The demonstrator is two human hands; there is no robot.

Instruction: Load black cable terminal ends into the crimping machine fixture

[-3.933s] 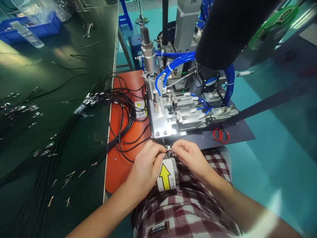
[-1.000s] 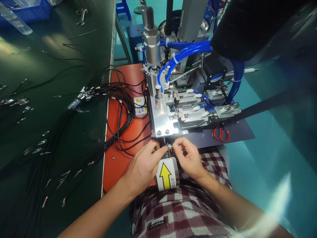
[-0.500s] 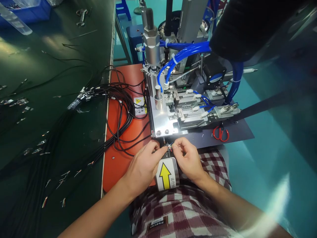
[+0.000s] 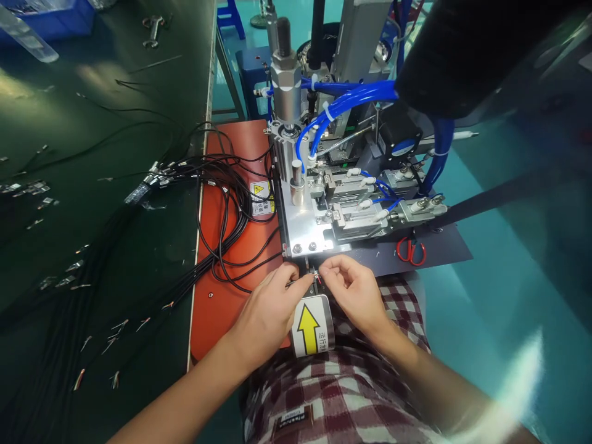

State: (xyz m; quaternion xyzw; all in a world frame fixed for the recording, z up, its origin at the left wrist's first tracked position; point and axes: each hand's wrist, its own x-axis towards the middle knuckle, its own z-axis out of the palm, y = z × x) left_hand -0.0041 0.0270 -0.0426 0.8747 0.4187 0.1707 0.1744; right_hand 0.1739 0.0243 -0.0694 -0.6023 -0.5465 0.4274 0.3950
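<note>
My left hand (image 4: 271, 308) and my right hand (image 4: 354, 290) meet at the front edge of a metal machine (image 4: 324, 209) with blue air hoses. Both pinch the stripped end of a thin black cable (image 4: 316, 275), where small coloured wires show between the fingertips. Below the fingers sits a white label with a yellow arrow (image 4: 311, 325). The left hand rests on an orange plate (image 4: 226, 296). The cable end lies over a small dark fixture that the fingers mostly hide.
A bundle of black cables (image 4: 222, 203) loops over the orange plate and runs left across the dark green bench (image 4: 92, 154). Red-handled scissors (image 4: 411, 250) lie right of the machine. A blue bin (image 4: 41, 21) stands far left. A yellow warning sticker (image 4: 261, 200) is on the plate.
The hands have stayed at the same spot with small finger shifts on the wire end. The view has drifted slightly.
</note>
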